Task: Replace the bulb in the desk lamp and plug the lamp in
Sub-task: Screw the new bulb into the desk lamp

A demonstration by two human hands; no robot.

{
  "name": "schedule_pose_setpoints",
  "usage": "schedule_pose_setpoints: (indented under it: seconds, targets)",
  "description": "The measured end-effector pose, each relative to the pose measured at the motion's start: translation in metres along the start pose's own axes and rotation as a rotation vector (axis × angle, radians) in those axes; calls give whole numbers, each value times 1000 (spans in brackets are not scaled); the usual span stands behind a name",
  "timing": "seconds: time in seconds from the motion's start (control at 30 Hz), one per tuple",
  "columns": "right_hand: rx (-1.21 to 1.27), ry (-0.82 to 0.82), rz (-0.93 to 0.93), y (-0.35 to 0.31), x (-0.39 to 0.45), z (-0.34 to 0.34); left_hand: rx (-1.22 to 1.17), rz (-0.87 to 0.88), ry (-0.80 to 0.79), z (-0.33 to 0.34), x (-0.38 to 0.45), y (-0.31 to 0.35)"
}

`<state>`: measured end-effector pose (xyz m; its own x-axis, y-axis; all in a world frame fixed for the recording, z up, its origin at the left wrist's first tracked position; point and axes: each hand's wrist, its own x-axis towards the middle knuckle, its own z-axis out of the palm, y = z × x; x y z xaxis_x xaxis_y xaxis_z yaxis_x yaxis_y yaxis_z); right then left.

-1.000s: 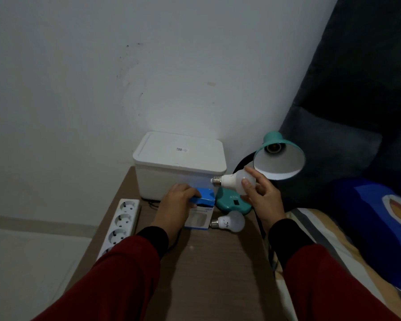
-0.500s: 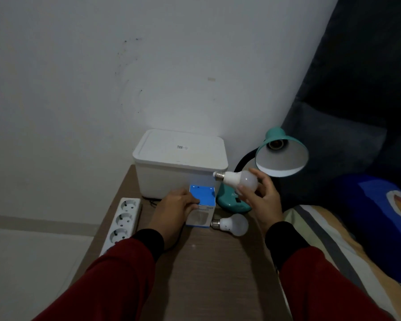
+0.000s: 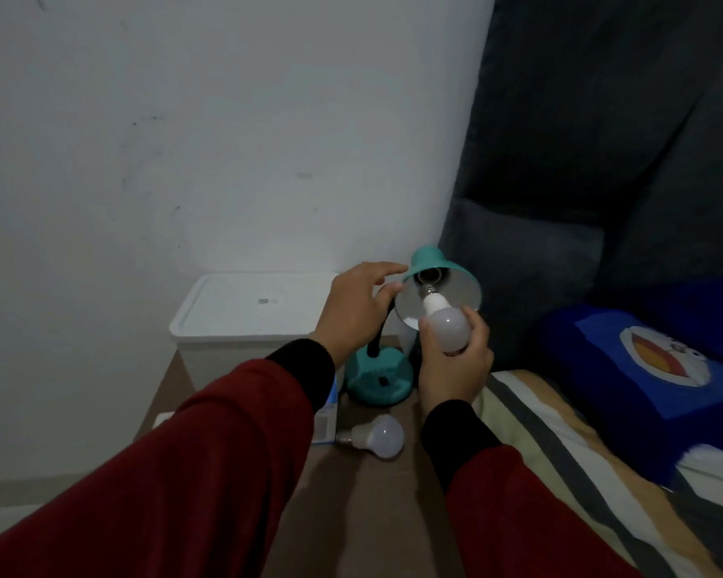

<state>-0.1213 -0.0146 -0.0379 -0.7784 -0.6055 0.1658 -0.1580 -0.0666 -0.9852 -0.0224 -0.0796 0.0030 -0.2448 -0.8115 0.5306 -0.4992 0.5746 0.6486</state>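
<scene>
A teal desk lamp stands on the wooden table, its round base near the wall and its shade tilted toward me. My right hand holds a white bulb with its metal screw end just inside the shade, close below the socket. My left hand is raised beside the shade's left rim, fingers spread and touching its edge. A second white bulb lies on the table in front of the lamp base.
A white lidded box stands against the wall behind my left arm. A blue and white bulb carton peeks out under my left sleeve. A bed with a striped cover and a blue pillow borders the table on the right.
My left hand let go of the bulb carton and rose to the lamp shade. My right hand turned the bulb and brought its screw end up into the shade.
</scene>
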Motion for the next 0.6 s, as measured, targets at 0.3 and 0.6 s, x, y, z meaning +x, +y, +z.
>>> schedule_pose_setpoints:
  seconds: [0.3, 0.6]
  targets:
    - [10, -23, 50, 0, 25, 23, -81, -41, -58, 15, 31, 11]
    - [-10, -32, 75, 0, 33, 34, -100, -57, -73, 15, 35, 9]
